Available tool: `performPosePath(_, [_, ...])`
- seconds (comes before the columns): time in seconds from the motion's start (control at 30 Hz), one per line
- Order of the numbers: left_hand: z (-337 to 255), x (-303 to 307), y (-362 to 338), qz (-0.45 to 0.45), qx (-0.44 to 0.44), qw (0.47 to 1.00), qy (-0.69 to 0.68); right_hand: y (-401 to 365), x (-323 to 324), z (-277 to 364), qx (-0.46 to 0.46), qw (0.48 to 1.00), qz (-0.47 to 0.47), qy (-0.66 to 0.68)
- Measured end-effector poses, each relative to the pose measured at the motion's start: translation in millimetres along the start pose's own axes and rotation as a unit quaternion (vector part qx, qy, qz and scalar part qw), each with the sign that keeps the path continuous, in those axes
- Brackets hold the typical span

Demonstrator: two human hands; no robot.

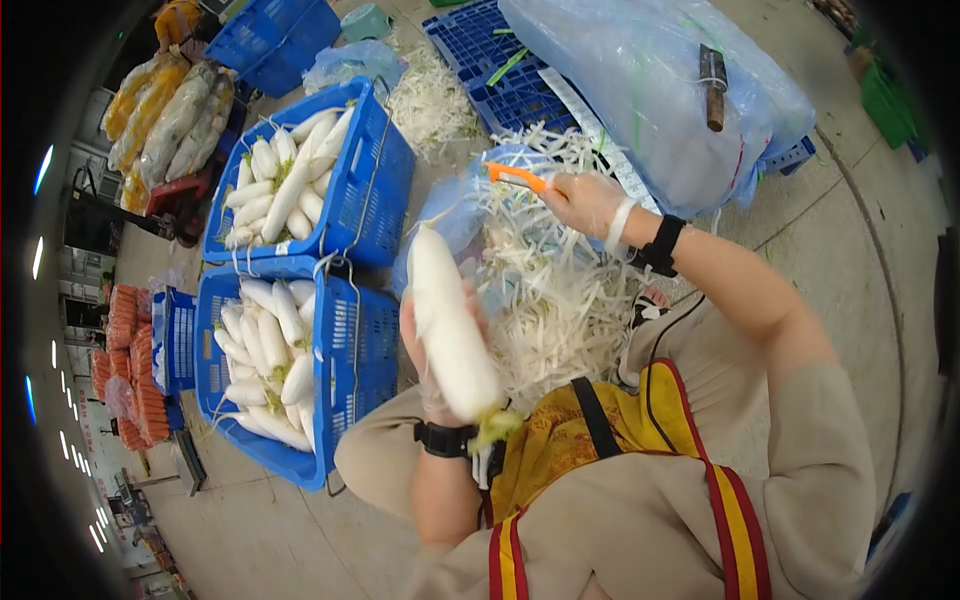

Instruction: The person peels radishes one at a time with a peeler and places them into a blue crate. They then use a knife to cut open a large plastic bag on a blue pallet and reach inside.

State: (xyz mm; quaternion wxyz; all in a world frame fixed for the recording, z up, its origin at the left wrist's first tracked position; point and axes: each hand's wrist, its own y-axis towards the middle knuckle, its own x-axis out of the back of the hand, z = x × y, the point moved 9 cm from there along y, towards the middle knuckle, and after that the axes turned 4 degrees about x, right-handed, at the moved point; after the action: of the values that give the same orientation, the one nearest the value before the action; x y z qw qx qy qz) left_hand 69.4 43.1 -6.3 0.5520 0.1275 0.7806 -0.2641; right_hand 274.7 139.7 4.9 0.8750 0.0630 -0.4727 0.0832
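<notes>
A large white daikon (447, 320) lies across my left hand (413, 345), whose fingers wrap around it from beneath. Its thin root tip points away from me, and the green stem end is near my apron. My right hand (588, 203) grips an orange peeler (516, 178) by its handle, beyond the daikon and to its right, apart from it. Below both hands spreads a heap of pale peel strips (545, 320), partly over blue plastic. Both hands seem to wear thin clear gloves.
Two blue crates on my left, a far one (375, 170) and a near one (345, 335), hold several daikons. A wrapped bundle (650, 90) rests on a blue pallet (485, 60), with a wooden-handled tool (714, 95) on top. More peelings (430, 100) lie behind the crates.
</notes>
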Motion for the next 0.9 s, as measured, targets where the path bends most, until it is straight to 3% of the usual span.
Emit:
performPosePath(0.03, [-7, 12, -4, -0.088, -0.049, 0.984, 0.144, -1, -5, 0, -0.006, 1.0, 0.016, -0.018])
performPosePath(0.1, [-10, 52, 5, -0.203, -0.041, 0.963, 0.174, -3, -15, 2, -0.021, 0.998, 0.057, -0.032])
performPosePath(0.27, [-13, 70, 2, -0.239, -0.075, 0.956, 0.153, -13, -16, 18, 0.0, 0.998, 0.064, -0.03])
performPosePath(0.53, [-18, 85, 9, -0.191, -0.092, 0.964, 0.158, -14, -18, 28, 0.058, 0.997, 0.037, -0.026])
performPosePath(0.63, [-12, 98, 4, -0.293, -0.105, 0.939, 0.146, -15, -15, 28, 0.082, 0.996, 0.013, -0.023])
performPosePath(0.73, [-45, 93, 0, -0.219, -0.177, 0.955, 0.099, -13, -11, 19, 0.049, 0.998, 0.023, -0.025])
performPosePath(0.8, [-100, 70, -7, -0.159, -0.225, 0.946, 0.171, -14, -4, 16, 0.044, 0.998, 0.018, -0.033])
performPosePath(0.83, [-125, 18, -34, -0.179, -0.314, 0.852, 0.38, -14, -2, 13, 0.038, 0.998, 0.014, -0.039])
performPosePath(0.87, [-160, 40, -37, -0.222, -0.322, 0.891, 0.23, -13, -1, 11, 0.036, 0.999, 0.014, -0.039])
performPosePath(0.9, [-195, 36, -52, -0.221, -0.392, 0.872, 0.191, -10, -1, 10, 0.04, 0.999, 0.015, -0.026])
